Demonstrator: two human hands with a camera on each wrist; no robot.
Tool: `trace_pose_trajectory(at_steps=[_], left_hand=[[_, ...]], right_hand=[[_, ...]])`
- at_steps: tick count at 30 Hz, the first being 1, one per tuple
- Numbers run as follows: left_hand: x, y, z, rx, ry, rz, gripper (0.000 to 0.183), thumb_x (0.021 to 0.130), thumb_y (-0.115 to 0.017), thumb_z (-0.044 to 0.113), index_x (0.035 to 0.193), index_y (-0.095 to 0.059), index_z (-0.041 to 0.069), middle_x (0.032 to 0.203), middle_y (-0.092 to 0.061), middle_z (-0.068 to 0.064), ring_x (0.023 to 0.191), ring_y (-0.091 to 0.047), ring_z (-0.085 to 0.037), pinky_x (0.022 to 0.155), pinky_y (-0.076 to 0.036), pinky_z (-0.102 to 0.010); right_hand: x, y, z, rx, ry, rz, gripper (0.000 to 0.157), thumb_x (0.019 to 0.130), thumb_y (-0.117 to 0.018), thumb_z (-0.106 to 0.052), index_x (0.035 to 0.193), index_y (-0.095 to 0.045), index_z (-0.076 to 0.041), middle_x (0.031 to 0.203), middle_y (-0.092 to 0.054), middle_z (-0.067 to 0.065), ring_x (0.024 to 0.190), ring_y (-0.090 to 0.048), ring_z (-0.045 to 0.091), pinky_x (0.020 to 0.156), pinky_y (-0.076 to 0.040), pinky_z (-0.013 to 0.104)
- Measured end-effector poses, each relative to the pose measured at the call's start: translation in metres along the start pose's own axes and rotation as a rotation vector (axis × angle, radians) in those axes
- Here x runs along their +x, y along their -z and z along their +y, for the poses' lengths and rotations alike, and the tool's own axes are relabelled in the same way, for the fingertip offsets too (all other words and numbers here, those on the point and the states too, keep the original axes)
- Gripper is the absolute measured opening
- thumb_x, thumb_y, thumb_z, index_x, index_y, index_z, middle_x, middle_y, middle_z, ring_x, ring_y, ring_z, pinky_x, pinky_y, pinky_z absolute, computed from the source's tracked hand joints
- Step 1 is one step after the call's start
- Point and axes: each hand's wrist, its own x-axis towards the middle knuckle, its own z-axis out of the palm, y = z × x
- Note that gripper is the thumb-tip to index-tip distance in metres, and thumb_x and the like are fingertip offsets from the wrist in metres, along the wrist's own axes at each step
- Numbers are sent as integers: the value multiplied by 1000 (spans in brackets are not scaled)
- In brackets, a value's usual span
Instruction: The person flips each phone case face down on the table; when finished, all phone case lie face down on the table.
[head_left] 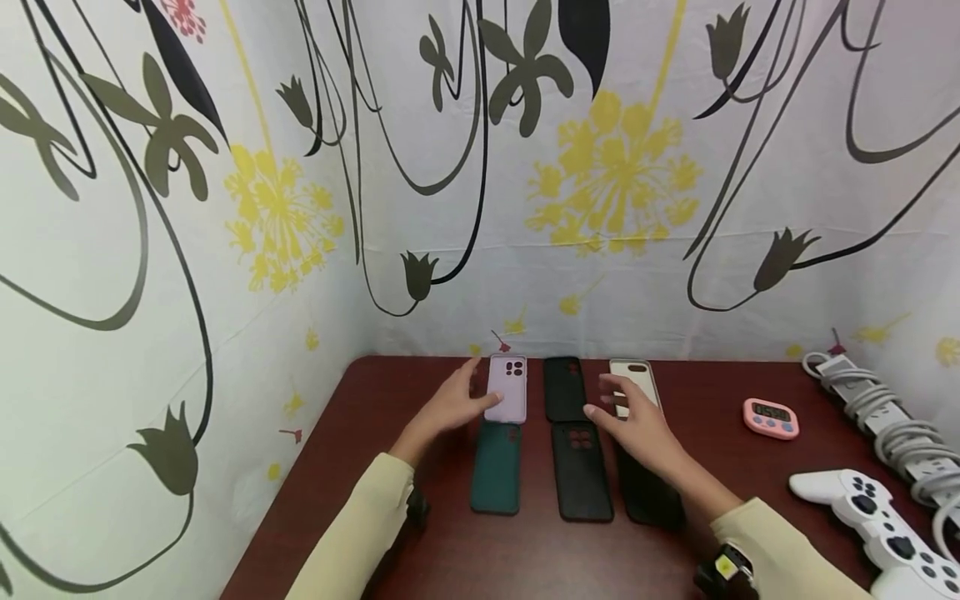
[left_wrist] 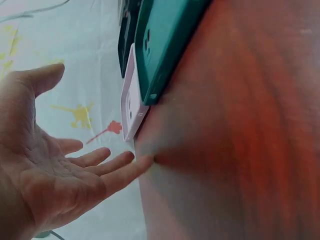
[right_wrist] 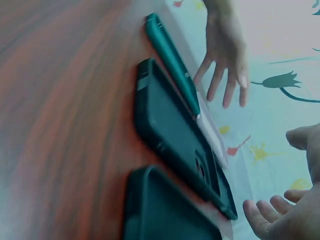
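Phone cases lie in two rows on the dark red table. At the back are a lilac case [head_left: 512, 390], a black case [head_left: 564, 390] and a white case [head_left: 648, 388]. In front are a teal case [head_left: 496, 475], a black case with a square camera cutout [head_left: 582, 483] and another dark case [head_left: 651, 498], partly covered by the right forearm. My left hand [head_left: 456, 402] hovers at the lilac case, thumb overlapping it in the head view, fingers spread. My right hand [head_left: 642, 427] is over the white case, fingers loosely bent, holding nothing.
To the right lie a pink digital timer [head_left: 771, 418], a white game controller [head_left: 873, 517] and a white power strip [head_left: 866, 400] with its cord wound round it. A patterned cloth [head_left: 480, 275] stands behind the table and along its left side.
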Motion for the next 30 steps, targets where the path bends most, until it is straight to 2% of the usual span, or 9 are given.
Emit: trace_pose_trajectory(at_steps=[2, 4, 7, 9, 11, 16, 20, 26, 30], left_hand=[[6, 1, -1, -71, 34, 32, 89, 100, -71, 44, 168, -25, 8, 163, -44, -23, 137, -61, -39, 109, -54, -57], [11, 0, -3, -134, 74, 67, 86, 101, -72, 39, 167, -27, 7, 160, -49, -23, 118, -72, -37, 96, -62, -51], [19, -2, -5, -188, 117, 104, 81, 101, -73, 32, 165, -31, 5, 155, -53, -23, 95, -77, -32, 79, -66, -43], [24, -4, -5, -217, 144, 108, 77, 101, -74, 28, 163, -35, 3, 152, -56, -23, 89, -77, -31, 74, -66, -41], [29, -5, -3, -242, 171, 106, 72, 101, -74, 25, 159, -40, 1, 149, -58, -23, 96, -76, -32, 72, -67, -40], [41, -4, 0, -308, 221, 96, 57, 100, -75, 19, 149, -54, 0, 139, -64, -22, 113, -72, -34, 63, -66, -40], [49, -6, -1, -337, 262, 104, 54, 98, -76, 16, 146, -57, -1, 132, -68, -22, 110, -73, -32, 61, -66, -39], [58, -13, -3, -346, 305, 108, 57, 96, -78, 13, 147, -56, 0, 133, -68, -22, 112, -73, -33, 59, -66, -39], [61, -16, -3, -326, 325, 115, 55, 95, -79, 12, 146, -58, 1, 134, -67, -21, 114, -72, -34, 58, -66, -39]], right_hand=[[7, -6, -4, 109, -51, -13, 72, 104, -68, -41, 160, -37, -7, 160, -46, 23, 141, -55, 43, 105, -57, 56], [13, -14, -8, 220, -103, -25, 70, 106, -67, -36, 160, -36, -4, 159, -47, 25, 139, -56, 42, 105, -59, 51], [23, -28, -13, 399, -168, -34, 66, 107, -65, -24, 159, -34, 2, 158, -44, 30, 138, -56, 43, 105, -60, 45], [30, -35, -15, 451, -201, -26, 63, 107, -63, -19, 158, -34, 5, 157, -44, 31, 136, -58, 42, 105, -60, 43], [38, -43, -17, 468, -222, -13, 62, 107, -62, -15, 158, -34, 7, 156, -44, 33, 134, -60, 42, 104, -60, 44], [60, -58, -17, 386, -253, 52, 60, 104, -64, -11, 156, -39, 7, 153, -51, 31, 126, -67, 42, 105, -59, 49], [74, -69, -14, 266, -270, 75, 58, 101, -67, -14, 153, -47, 4, 146, -61, 26, 119, -73, 37, 103, -59, 49], [90, -82, -18, 105, -220, 71, 51, 96, -72, -12, 143, -60, 4, 131, -73, 22, 118, -72, 35, 94, -63, 42], [99, -91, -22, -2, -192, 57, 48, 92, -75, -11, 136, -64, 7, 122, -76, 22, 113, -72, 36, 93, -62, 45]])
